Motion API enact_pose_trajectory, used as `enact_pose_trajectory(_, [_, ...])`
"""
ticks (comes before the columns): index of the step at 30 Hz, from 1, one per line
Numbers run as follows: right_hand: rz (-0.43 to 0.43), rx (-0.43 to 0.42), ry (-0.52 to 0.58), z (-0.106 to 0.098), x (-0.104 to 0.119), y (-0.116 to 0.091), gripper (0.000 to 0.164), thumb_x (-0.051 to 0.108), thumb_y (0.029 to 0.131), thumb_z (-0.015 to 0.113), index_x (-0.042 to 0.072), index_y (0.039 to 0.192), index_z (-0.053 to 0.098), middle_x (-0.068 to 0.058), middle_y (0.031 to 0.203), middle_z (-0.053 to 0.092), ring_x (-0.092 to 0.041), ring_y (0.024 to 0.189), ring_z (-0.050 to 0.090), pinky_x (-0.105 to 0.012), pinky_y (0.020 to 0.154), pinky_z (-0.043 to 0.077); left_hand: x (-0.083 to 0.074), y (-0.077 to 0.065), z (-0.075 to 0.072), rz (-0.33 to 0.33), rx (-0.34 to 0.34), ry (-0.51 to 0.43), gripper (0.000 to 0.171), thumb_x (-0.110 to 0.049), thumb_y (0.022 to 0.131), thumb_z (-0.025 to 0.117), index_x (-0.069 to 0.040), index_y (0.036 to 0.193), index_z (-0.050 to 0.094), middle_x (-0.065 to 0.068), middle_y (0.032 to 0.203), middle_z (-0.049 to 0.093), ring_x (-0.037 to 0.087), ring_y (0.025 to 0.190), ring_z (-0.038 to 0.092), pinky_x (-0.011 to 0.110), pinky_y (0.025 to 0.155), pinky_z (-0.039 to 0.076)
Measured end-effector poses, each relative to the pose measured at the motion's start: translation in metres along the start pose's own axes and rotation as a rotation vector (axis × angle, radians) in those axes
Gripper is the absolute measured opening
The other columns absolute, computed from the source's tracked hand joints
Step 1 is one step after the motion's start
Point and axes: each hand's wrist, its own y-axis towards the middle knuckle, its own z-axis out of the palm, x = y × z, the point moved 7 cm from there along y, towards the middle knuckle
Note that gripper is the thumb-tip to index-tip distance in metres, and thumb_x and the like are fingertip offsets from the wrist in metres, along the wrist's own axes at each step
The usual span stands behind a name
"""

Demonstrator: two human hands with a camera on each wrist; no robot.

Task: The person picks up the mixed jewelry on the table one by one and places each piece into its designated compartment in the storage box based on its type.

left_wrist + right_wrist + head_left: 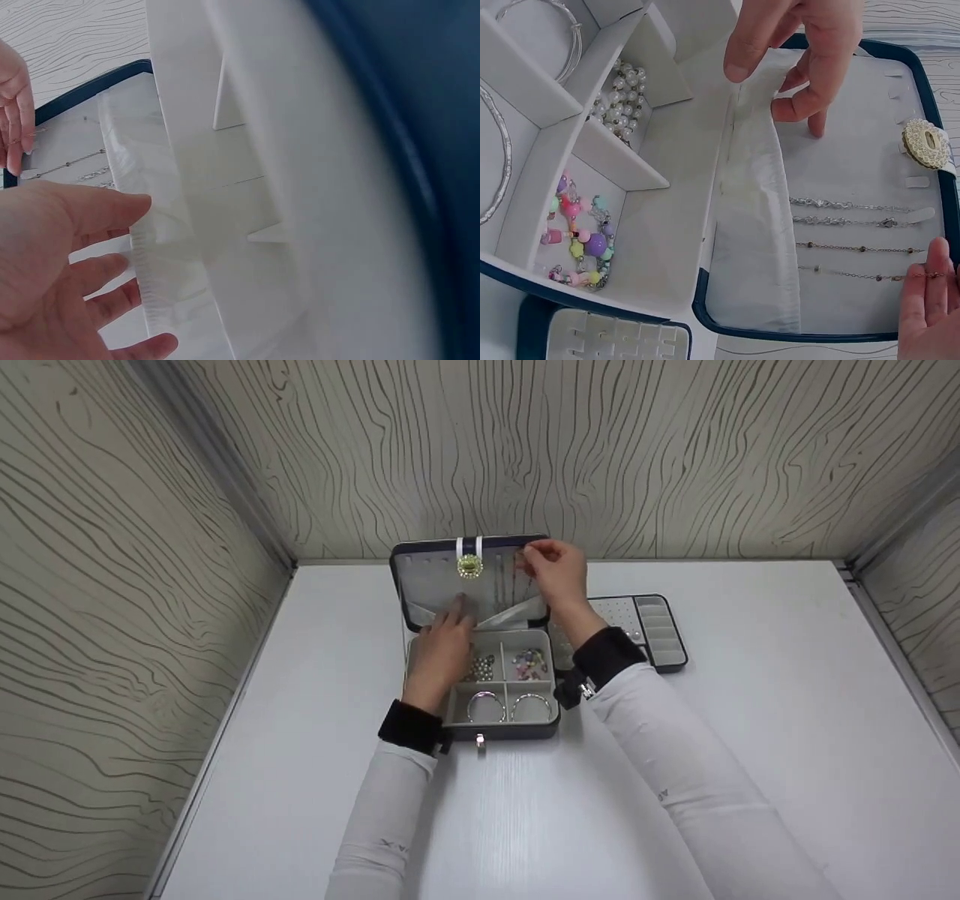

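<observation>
An open jewelry box [517, 730] stands on the table with its lid raised. At the lid's top right corner my right hand [562, 577] pinches the end of a thin beaded necklace [840, 271], whose chain runs down into the lid's fabric pocket [754, 247]. Beside it hang another beaded chain [847, 247] and two silver chains [840, 204]. My left hand [442, 652] reaches over the box to the lid, fingers spread and loosely bent at the pocket's edge. A brooch with a yellow stone [470, 566] sits on the lid's strap.
The box's compartments hold pearl beads [622, 101], a colorful beaded bracelet [592, 244] and silver bangles [531, 706]. Partly under my right forearm lies a separate jewelry tray [664, 634] with small slots. A wood-patterned wall [517, 457] rises behind the white table [765, 675].
</observation>
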Motion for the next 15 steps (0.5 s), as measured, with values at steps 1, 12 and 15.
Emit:
enact_pose_trajectory(1, [0.000, -0.006, -0.026, 0.000, 0.000, -0.001, 0.017, 0.008, 0.097, 0.060, -0.003, 0.109, 0.065, -0.014, 0.100, 0.067, -0.022, 0.088, 0.068, -0.030, 0.082, 0.054, 0.000, 0.000, 0.000, 0.000, -0.002, -0.002, 0.031, -0.017, 0.091, 0.065, -0.011, 0.121, 0.062, 0.009, 0.157, 0.031, 0.030, 0.132, 0.043, 0.051, 0.097, 0.044])
enact_pose_trajectory(12, [0.069, 0.010, -0.220, -0.001, -0.013, -0.005, 0.021, 0.011, 0.097, 0.060, -0.003, 0.112, 0.065, -0.014, 0.102, 0.067, -0.021, 0.093, 0.068, -0.026, 0.075, 0.052, 0.000, -0.001, 0.000, 0.000, -0.016, -0.035, 0.033, -0.018, 0.088, 0.071, -0.009, 0.119, 0.063, 0.010, 0.157, 0.031, 0.031, 0.133, 0.043, 0.052, 0.099, 0.042])
enact_pose_trajectory(15, [0.075, 0.022, -0.258, -0.001, -0.014, -0.005, 0.021, 0.011, 0.097, 0.060, -0.002, 0.112, 0.065, -0.014, 0.103, 0.068, -0.024, 0.097, 0.067, -0.027, 0.076, 0.051, 0.000, -0.001, 0.000, -0.001, -0.015, -0.044, 0.033, -0.016, 0.088, 0.070, -0.009, 0.120, 0.063, 0.010, 0.157, 0.031, 0.031, 0.132, 0.043, 0.053, 0.099, 0.042])
